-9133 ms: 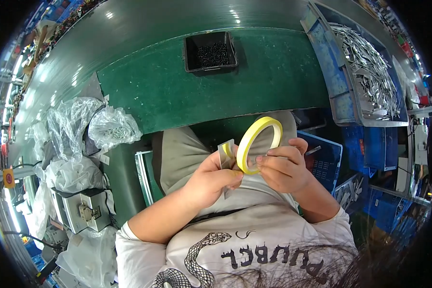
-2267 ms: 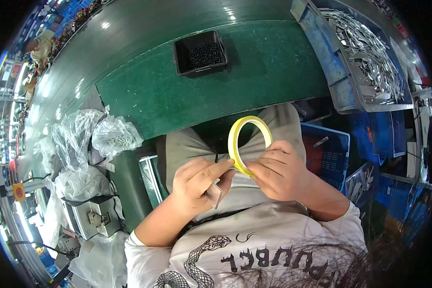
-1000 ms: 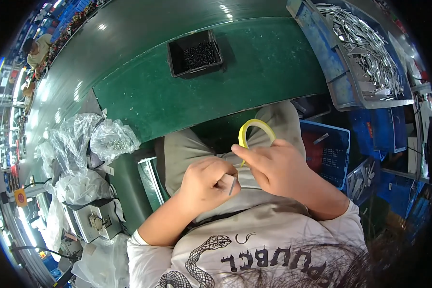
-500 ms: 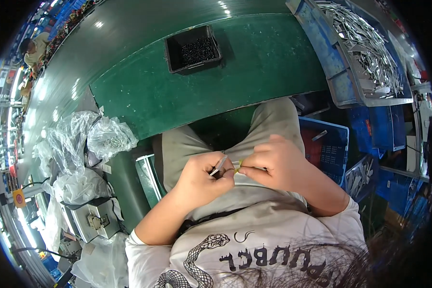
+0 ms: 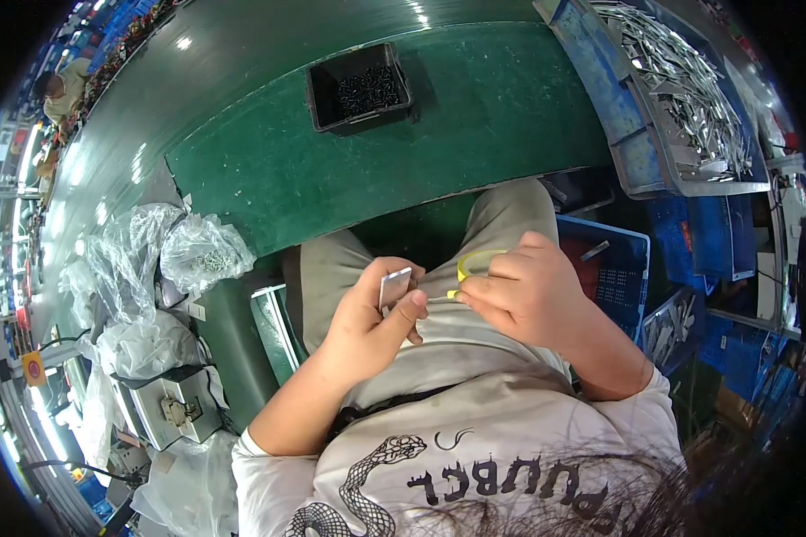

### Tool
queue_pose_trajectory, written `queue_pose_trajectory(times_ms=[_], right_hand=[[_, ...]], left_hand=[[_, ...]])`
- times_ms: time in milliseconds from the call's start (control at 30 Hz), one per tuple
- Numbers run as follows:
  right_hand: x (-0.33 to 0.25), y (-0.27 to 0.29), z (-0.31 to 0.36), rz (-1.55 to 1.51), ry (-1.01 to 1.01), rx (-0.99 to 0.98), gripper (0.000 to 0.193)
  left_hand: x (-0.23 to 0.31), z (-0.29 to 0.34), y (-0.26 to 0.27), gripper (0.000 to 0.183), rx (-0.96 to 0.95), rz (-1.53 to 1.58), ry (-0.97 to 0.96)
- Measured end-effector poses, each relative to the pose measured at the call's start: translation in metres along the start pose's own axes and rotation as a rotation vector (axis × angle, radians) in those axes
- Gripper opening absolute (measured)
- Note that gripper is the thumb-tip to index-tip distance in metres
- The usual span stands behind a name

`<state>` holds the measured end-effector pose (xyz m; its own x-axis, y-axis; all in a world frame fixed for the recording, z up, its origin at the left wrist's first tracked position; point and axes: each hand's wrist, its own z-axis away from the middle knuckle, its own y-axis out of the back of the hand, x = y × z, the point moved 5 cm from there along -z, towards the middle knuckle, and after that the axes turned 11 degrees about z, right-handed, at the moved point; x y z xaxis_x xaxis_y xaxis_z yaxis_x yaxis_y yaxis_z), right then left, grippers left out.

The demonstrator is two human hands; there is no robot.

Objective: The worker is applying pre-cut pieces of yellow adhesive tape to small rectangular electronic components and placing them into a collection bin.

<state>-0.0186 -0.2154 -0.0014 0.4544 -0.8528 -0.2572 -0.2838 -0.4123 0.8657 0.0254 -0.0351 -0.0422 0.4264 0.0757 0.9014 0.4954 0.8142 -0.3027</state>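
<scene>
My left hand [image 5: 364, 324] is closed around a flat silver metal piece [image 5: 395, 288], whose pale face sticks up between thumb and fingers. To its right, my right hand [image 5: 533, 294] grips a roll of yellow tape [image 5: 462, 266]; part of the ring shows beyond the fingers. A short yellow tape end [image 5: 452, 294] pokes out by the right thumb and forefinger. A small gap parts the two hands. Both are held above my lap [image 5: 448, 333], on this side of the green table [image 5: 475, 125]. My fingers hide part of the metal piece and much of the roll.
A black bin [image 5: 364, 123] of small black parts stands on the table. At the right, a blue crate [image 5: 611, 94] holds many silver metal strips, with a blue basket [image 5: 634, 277] below. Clear plastic bags [image 5: 201, 255] lie at the left. Far upper left is another person [image 5: 65, 92].
My hands have drawn apart from near contact. The tape roll now shows as a ring at my right hand, and the metal piece in my left hand has tipped so its face shows.
</scene>
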Motion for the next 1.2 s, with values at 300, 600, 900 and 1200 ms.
queue_pose_trajectory(times_ms=[300,600,900,1200], right_hand=[[0.000,0.003,-0.006,-0.133,-0.004,0.013,0.013],[0.006,0.003,-0.009,-0.220,-0.120,0.009,0.011],[0.010,0.001,-0.010,-0.218,-0.139,-0.036,0.010],[0.012,0.001,-0.009,-0.212,-0.151,-0.013,0.011]], left_hand=[[-0.002,0.002,-0.006,0.010,-0.090,0.159,0.090],[-0.009,0.003,-0.013,0.013,-0.125,-0.091,0.008],[-0.009,0.002,-0.014,0.010,-0.132,-0.128,-0.023],[-0.008,0.001,-0.015,0.008,-0.143,-0.192,-0.055]])
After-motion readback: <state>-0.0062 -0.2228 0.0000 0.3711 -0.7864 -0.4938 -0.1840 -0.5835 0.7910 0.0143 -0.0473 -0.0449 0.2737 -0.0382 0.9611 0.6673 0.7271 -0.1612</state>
